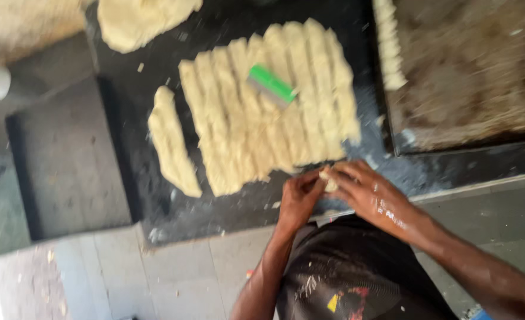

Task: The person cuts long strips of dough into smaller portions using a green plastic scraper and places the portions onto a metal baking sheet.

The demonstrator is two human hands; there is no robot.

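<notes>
Seen from our head camera, our left hand [298,198] and right hand [363,189] meet at the near edge of a dark worktop [126,154], fingers curled together around a small piece of dough [329,181] that shows only as a pale sliver between them (the picture is blurred, so we cannot tell how firmly it is pinched). Just beyond the hands, at 12 o'clock, lies a flattened slab of dough [262,118] cut into long strips, with a green-handled scraper [272,86] resting on top of it near its far side. A separate strip of dough [170,142] lies just beside the slab at 9 o'clock. A rounded lump of dough [141,21] sits well apart at 11 o'clock, at the far edge of the worktop. At 2 o'clock, a brown tray [470,77] carries a row of small dough pieces [390,44] along its left rim.
</notes>
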